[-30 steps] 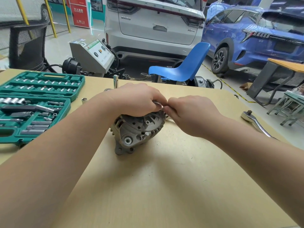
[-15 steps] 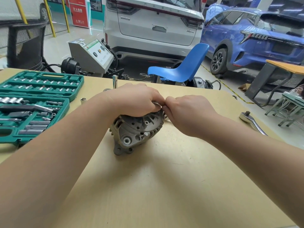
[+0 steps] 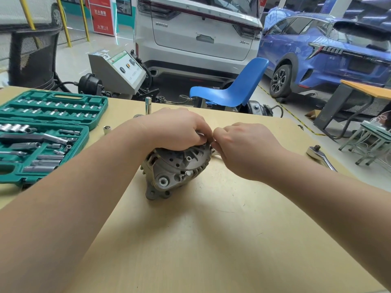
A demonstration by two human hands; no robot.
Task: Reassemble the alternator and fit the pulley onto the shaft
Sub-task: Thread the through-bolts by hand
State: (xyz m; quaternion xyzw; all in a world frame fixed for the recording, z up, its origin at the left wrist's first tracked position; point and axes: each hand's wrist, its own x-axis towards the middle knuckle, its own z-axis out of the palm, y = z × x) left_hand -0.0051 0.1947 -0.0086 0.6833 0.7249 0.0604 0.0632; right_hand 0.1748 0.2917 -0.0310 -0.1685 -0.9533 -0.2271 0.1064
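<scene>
Garage bay w/ white car (image 3: 198, 34) and blue car (image 3: 325, 51) behind a tan table (image 3: 211, 240). Alternator (image 3: 175, 172) sits mid-table. Left hand (image 3: 175, 130) curls over alternator's top, gripping it. Right hand (image 3: 245, 149) just right of it, fingers curled at its upper edge; what they pinch is hidden. Green socket case (image 3: 42, 134) left of alternator, ratchet (image 3: 320, 156) well right.

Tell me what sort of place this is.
Most likely a car repair workshop or training garage: a white SUV and a blue car stand on the floor behind the workbench, where an open socket set and an alternator sit.
</scene>
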